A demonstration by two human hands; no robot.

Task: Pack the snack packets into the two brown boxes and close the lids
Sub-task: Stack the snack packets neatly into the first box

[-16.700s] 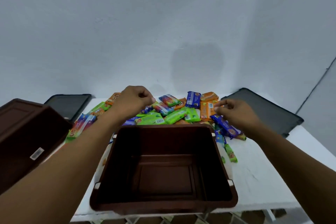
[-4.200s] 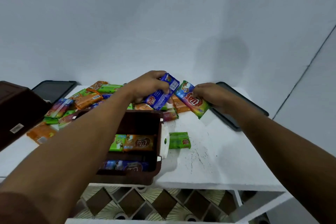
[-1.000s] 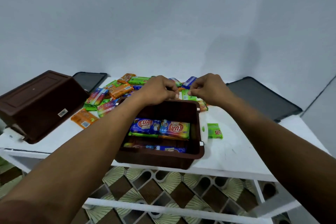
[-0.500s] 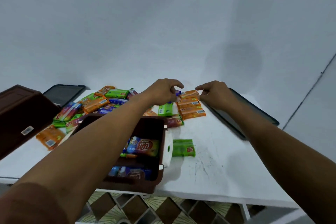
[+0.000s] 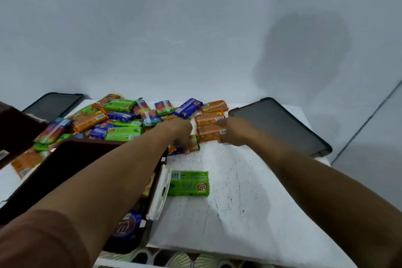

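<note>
Packing is underway. The open brown box [image 5: 65,163] is lying partly filled under the left arm. The left hand [image 5: 180,132] is reaching onto loose snack packets [image 5: 123,134], and the right hand [image 5: 232,132] is touching the stacked orange packets [image 5: 210,126]. Blur is hiding both grips. The next move is probably calling for a firm pinch and a lift boxward.

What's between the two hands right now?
A row of orange packets lies between the left hand and right hand, seen in the head view.

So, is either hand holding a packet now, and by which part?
It cannot be told: both hands are blurred. The left hand is down at a small packet; the right hand is at the right ends of the orange packets.
</note>
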